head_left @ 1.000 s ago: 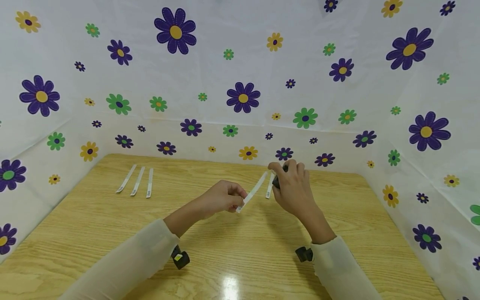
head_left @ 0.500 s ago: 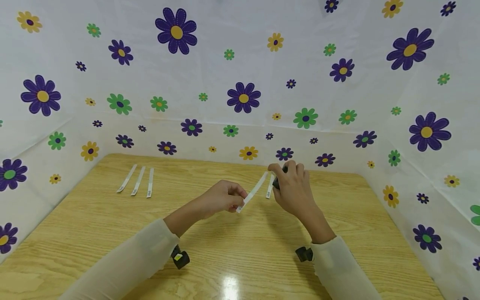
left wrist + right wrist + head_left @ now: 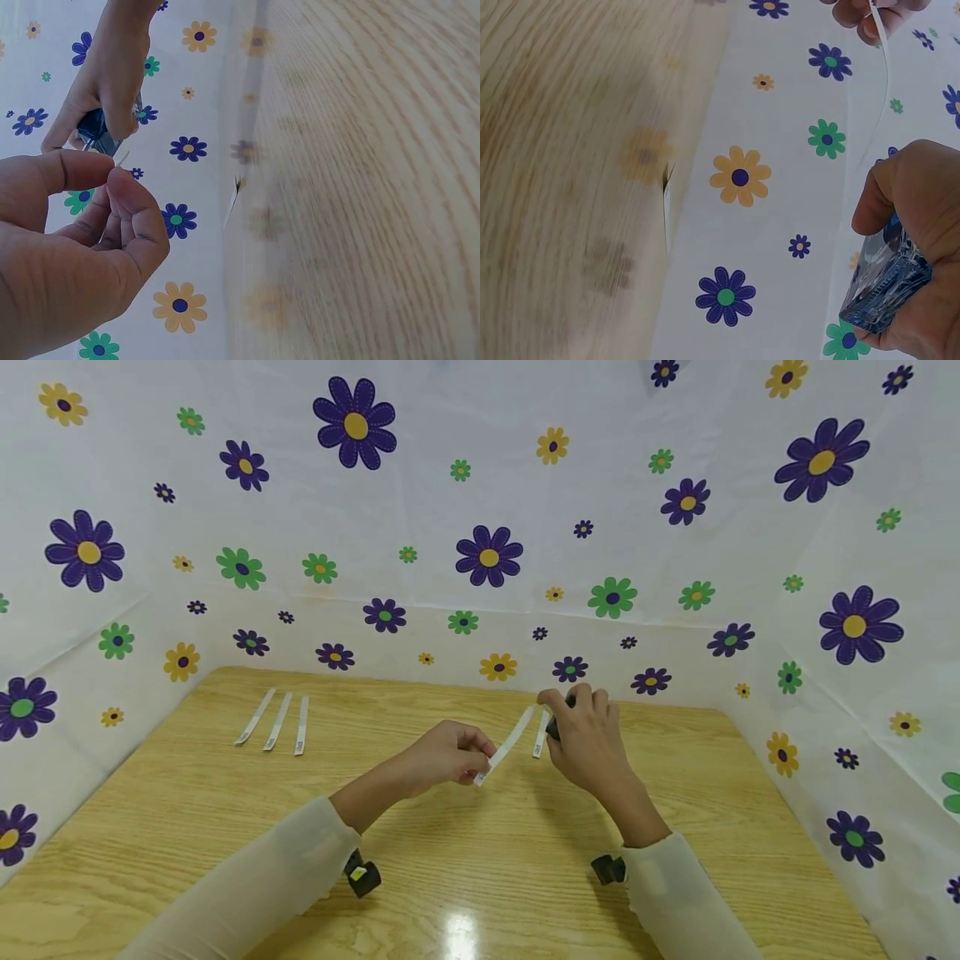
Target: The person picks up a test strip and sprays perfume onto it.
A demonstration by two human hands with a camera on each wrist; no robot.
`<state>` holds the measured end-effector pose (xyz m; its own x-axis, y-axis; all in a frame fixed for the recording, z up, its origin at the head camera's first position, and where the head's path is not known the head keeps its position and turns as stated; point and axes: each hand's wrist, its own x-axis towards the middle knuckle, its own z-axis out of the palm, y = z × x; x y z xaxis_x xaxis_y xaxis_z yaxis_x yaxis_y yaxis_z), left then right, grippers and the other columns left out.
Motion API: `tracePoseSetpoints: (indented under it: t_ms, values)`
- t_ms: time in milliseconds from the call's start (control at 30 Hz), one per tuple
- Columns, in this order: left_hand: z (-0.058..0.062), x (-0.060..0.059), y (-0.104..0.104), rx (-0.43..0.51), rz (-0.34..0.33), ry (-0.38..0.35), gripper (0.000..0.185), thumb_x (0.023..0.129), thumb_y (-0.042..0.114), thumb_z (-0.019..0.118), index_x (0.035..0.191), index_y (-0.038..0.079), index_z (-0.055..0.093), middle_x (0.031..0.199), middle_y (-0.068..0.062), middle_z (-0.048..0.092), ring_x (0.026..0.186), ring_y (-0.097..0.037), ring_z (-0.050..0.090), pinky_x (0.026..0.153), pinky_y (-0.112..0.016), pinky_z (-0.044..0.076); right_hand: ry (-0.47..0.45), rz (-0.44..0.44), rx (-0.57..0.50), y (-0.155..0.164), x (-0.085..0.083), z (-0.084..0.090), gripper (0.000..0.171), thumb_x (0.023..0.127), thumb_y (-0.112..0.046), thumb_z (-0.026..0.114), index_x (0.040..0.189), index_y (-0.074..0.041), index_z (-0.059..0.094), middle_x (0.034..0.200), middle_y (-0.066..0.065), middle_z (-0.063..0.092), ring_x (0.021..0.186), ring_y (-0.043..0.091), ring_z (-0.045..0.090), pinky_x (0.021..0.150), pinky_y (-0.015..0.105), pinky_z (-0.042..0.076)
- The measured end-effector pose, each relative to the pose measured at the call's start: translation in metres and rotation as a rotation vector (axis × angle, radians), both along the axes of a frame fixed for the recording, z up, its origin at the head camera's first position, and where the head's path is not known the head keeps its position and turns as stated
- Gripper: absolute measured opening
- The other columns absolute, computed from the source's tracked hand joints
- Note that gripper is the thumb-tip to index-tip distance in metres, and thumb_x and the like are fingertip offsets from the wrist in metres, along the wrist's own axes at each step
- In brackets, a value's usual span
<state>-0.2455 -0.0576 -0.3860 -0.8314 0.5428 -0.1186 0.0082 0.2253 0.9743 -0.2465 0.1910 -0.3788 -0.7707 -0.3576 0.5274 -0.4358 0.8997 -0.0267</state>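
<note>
Now left hand (image 3: 442, 760) fingers pinch a paper strip (image 3: 508, 743) — right hand (image 3: 588, 735) grips a glass bottle (image 3: 885, 289).

The right hand (image 3: 588, 739) covers most of the bottle (image 3: 885, 289); its top is hidden. Print on the strips (image 3: 278, 722) is too small to read. The table (image 3: 562, 180) looks blurred in both wrist views.

Left hand (image 3: 71, 255) close to the lens, thumb and forefinger pinching the near end of a thin white paper strip (image 3: 120, 159). Beyond the strip, right hand (image 3: 105, 82) gripping a small blue bottle (image 3: 94, 131). Right of the strip, blurred wooden tabletop (image 3: 360, 187) against a flower-printed sheet (image 3: 187, 225).
</note>
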Motion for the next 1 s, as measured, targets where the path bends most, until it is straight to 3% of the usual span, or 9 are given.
tracePoseSetpoints:
  t_ms: [500, 800, 1000]
  values:
    - [-0.012, -0.012, -0.001, -0.021, 0.039, -0.012, 0.013, 0.098, 0.004, 0.061, 0.108, -0.001, 0.067, 0.089, -0.008, 0.062, 0.074, -0.017, 0.056, 0.071, -0.032, 0.053, -0.012, 0.024, -0.047, 0.005, 0.001, 0.009, 0.056, 0.086, -0.007, 0.076, 0.132, -0.021, 0.046, 0.121, 0.031, 0.049, 0.094, 0.046, 0.047, 0.071, 0.052, 0.043]
    - [-0.021, -0.030, 0.002, -0.043, 0.100, -0.035, 0.017, 0.096, 0.005, 0.063, 0.111, -0.001, 0.068, 0.087, -0.008, 0.062, 0.072, -0.017, 0.052, 0.066, -0.031, 0.046, -0.022, 0.021, -0.082, 0.009, 0.004, 0.017, 0.054, 0.088, -0.007, 0.072, 0.133, -0.021, 0.045, 0.123, 0.031, 0.048, 0.095, 0.045, 0.045, 0.072, 0.052, 0.040]
    - [-0.027, -0.047, 0.011, -0.048, 0.100, -0.046, 0.022, 0.097, 0.005, 0.061, 0.116, -0.003, 0.068, 0.085, -0.007, 0.061, 0.070, -0.017, 0.050, 0.064, -0.031, 0.042, -0.032, 0.016, -0.093, 0.008, 0.007, 0.021, 0.054, 0.088, -0.006, 0.070, 0.134, -0.021, 0.047, 0.123, 0.030, 0.048, 0.095, 0.045, 0.044, 0.072, 0.051, 0.040]
